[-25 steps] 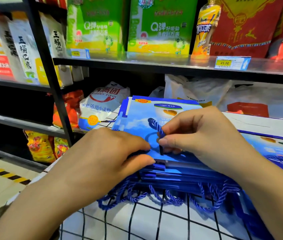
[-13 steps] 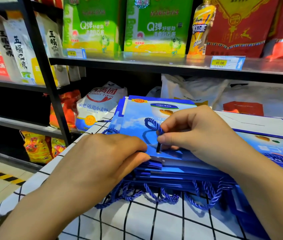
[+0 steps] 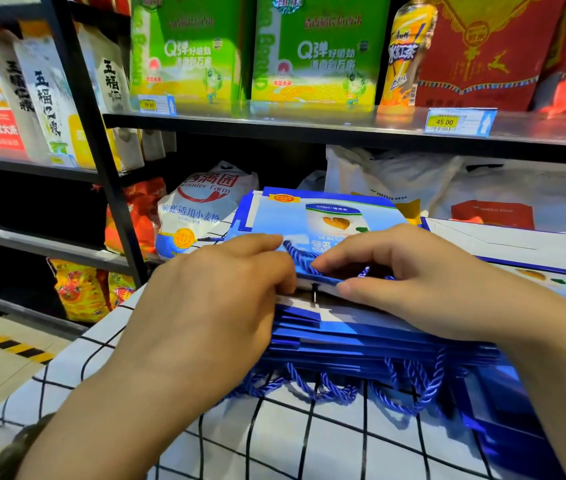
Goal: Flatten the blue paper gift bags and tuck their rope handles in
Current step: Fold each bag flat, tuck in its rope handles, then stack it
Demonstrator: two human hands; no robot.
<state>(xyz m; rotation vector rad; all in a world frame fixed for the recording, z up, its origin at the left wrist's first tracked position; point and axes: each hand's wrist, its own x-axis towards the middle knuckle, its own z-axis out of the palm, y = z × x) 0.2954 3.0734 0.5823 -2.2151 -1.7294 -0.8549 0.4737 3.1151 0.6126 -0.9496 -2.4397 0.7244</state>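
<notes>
A stack of flattened blue paper gift bags (image 3: pixel 361 337) lies on a white cloth with a black grid (image 3: pixel 274 438). The top bag (image 3: pixel 309 216) lies flat, its open mouth toward me. My left hand (image 3: pixel 212 303) grips the mouth edge on the left. My right hand (image 3: pixel 413 275) pinches the same edge, with thumb below and fingers above, pressing a blue rope handle (image 3: pixel 300 258) down at the opening. Rope handles of the lower bags (image 3: pixel 343 386) hang loose over the stack's near edge.
More blue and white bags (image 3: pixel 524 251) lie to the right. Behind stands a dark metal shelf rack (image 3: pixel 309 123) with green boxes, a bottle, red bags and a flour sack (image 3: pixel 201 209). Floor with a yellow-black stripe (image 3: pixel 4 341) lies lower left.
My right hand has lowered from holding the rope loop upright to pressing it flat at the bag's mouth. My left hand has moved up to the same edge.
</notes>
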